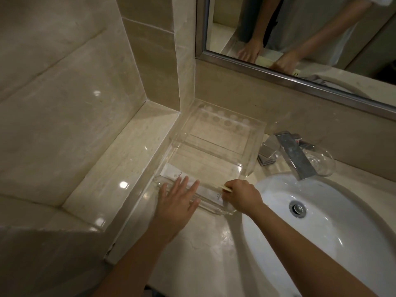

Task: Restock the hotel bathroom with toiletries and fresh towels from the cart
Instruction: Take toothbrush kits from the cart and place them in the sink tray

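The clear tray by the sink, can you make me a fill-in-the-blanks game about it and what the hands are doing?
1. The clear tray sits to the ____ of the white sink.
2. On the wall above the faucet hangs a ____, which reflects both hands.
3. The right hand pinches a thin yellowish item; the left hand lies flat on the white packets and grips ____.

Missing words: left; mirror; nothing.
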The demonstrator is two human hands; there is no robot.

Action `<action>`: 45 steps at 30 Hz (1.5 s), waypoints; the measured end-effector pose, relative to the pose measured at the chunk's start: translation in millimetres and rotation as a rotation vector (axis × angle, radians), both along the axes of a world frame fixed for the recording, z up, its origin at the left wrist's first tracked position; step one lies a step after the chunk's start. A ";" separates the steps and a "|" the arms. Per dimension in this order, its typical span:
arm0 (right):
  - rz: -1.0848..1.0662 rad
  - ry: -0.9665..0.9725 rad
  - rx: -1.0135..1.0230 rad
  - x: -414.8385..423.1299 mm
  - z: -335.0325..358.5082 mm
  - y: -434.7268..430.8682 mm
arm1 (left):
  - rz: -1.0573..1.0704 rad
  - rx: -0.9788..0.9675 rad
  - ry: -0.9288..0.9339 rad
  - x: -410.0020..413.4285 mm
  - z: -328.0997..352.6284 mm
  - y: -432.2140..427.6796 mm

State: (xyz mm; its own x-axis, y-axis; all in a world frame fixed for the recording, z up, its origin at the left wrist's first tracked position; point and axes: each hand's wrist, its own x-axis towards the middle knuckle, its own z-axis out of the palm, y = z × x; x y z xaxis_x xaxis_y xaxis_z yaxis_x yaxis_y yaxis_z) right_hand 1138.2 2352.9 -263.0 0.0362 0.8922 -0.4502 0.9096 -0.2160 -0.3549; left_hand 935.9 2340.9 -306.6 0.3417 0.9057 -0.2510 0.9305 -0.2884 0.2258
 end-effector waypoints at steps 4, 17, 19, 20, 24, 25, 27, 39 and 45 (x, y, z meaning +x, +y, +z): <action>0.048 -0.034 0.019 -0.2 -0.2 2.8 | -0.002 0.043 0.025 0.4 0.0 -2.5; -0.131 0.848 -0.033 13.6 67.7 11.2 | 0.350 -0.420 -1.048 36.2 94.7 41.0; -0.059 0.883 -0.101 11.9 76.0 11.1 | 0.373 -0.402 -1.149 39.9 102.7 43.5; -0.025 0.885 -0.126 10.9 79.4 10.3 | 0.393 -0.393 -1.176 40.9 105.2 43.4; 0.052 0.679 -0.024 6.8 74.0 5.5 | 0.495 -0.332 -1.189 36.7 101.5 39.3; 0.059 0.588 0.033 6.9 70.0 3.7 | 0.548 -0.312 -1.190 33.6 99.8 39.5; 0.077 0.473 0.117 9.7 61.7 -0.6 | 0.667 -0.261 -1.191 24.9 96.6 41.8; 0.176 0.175 0.396 3.8 3.0 9.2 | 0.747 -0.072 -0.838 11.8 55.9 72.8; 0.221 0.028 0.397 -1.8 -15.4 14.8 | 0.561 -0.043 -0.615 9.7 34.9 77.8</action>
